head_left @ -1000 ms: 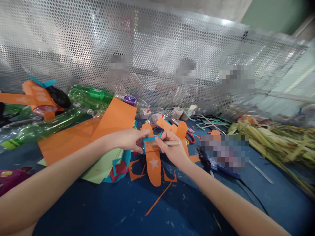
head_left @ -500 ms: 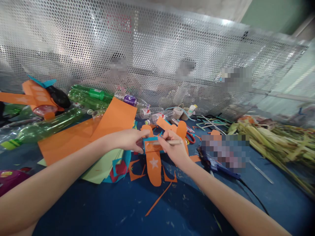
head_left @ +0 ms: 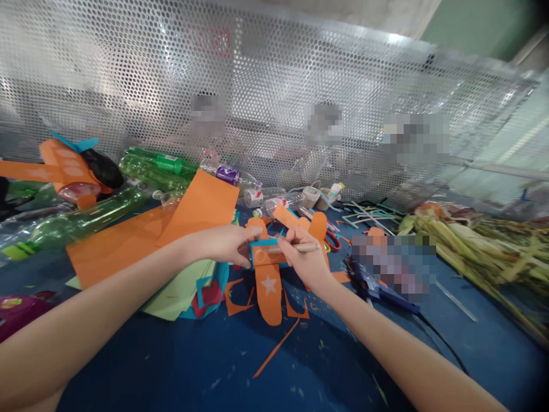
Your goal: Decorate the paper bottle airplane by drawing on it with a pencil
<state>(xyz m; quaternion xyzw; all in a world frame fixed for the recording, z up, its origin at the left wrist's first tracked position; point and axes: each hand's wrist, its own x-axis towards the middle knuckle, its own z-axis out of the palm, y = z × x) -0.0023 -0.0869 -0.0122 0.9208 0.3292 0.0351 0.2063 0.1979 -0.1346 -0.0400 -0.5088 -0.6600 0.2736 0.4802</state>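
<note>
A toy plane with orange paper wings lies in front of me, its body wrapped in orange and blue paper (head_left: 266, 261). The near wing (head_left: 268, 294) bears a pale star. On the body I see pale round outlines. My left hand (head_left: 234, 243) grips the plane's left end between thumb and fingers. Pinched in my right hand (head_left: 302, 254) is a slim, light-coloured pen (head_left: 307, 247), its tip over the body, beside the outlines. Whether the tip touches the paper I cannot tell.
Orange sheets (head_left: 206, 200), green paper (head_left: 175, 292) and offcuts (head_left: 295, 309) lie around. Plastic bottles (head_left: 90, 214) and another orange plane (head_left: 68, 163) stand at left. A blue glue gun (head_left: 381, 292) with a cord and dried husks (head_left: 463, 246) lie right. A perforated metal screen (head_left: 274, 86) rises behind.
My right hand and the pen have shifted very slightly to the right along the plane's body. The left hand and the plane look the same.
</note>
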